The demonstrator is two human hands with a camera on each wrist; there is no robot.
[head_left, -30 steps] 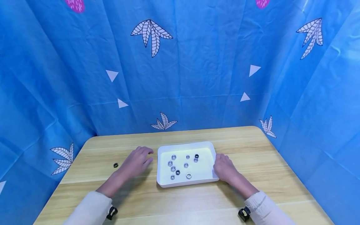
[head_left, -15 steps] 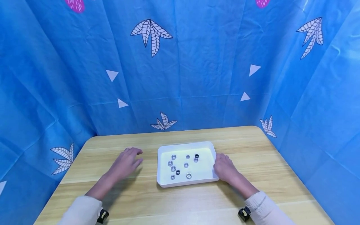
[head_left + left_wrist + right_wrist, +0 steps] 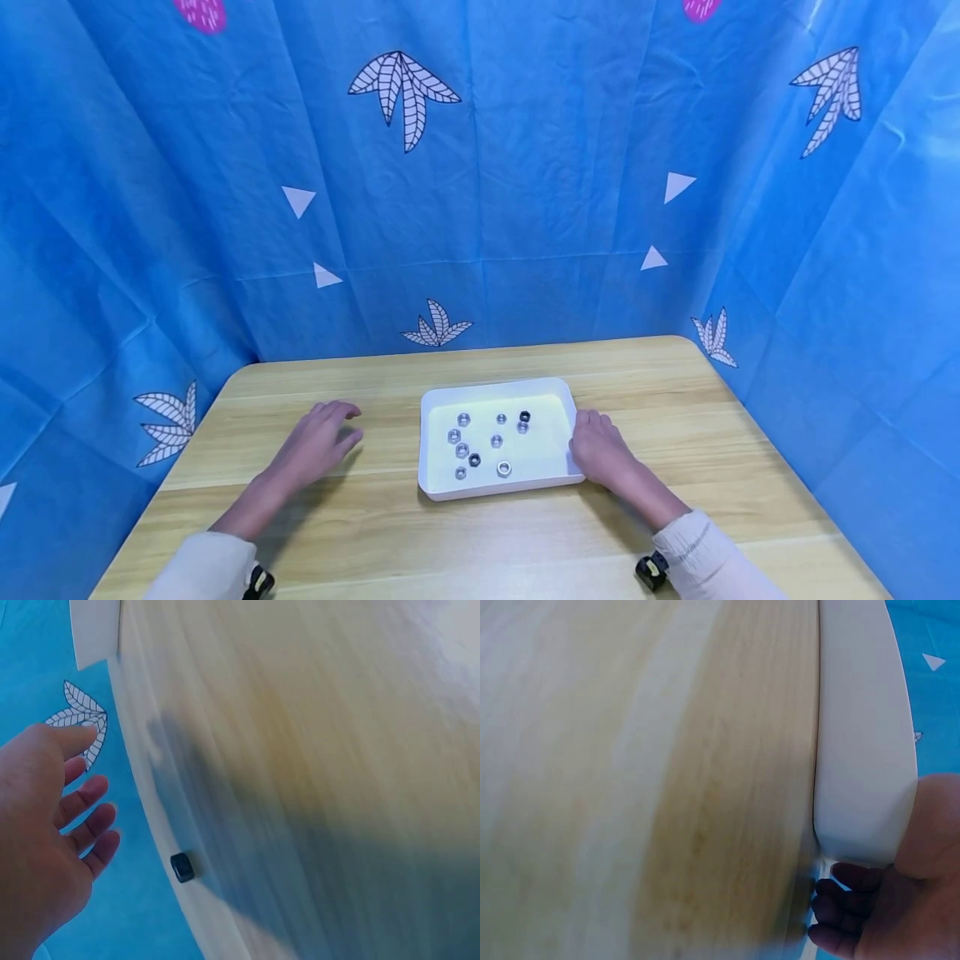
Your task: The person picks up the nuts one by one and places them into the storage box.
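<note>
A shallow white tray (image 3: 487, 492) sits mid-table in the head view. Several silver hex nuts (image 3: 462, 450) and two black ones, such as the black nut (image 3: 525, 416) toward the back, lie scattered inside it. My right hand (image 3: 602, 450) grips the tray's right end; in the right wrist view the fingers (image 3: 847, 900) curl at the corner of the tray wall (image 3: 866, 735). Left of the tray, my left hand (image 3: 315, 442) hovers over the wood with nothing held, fingers loosely bent and thumb apart. A lone black nut (image 3: 182, 867) rests on the table in the left wrist view; my left hand hides it in the head view.
The pale wooden table (image 3: 480, 550) carries the tray. A blue patterned curtain (image 3: 480, 208) hangs behind it and along both sides. Both wrists wear black straps, like the right wrist band (image 3: 651, 572).
My left hand has moved left, away from the tray, and now covers the lone black nut in the head view. The right hand and tray stay where they were.
</note>
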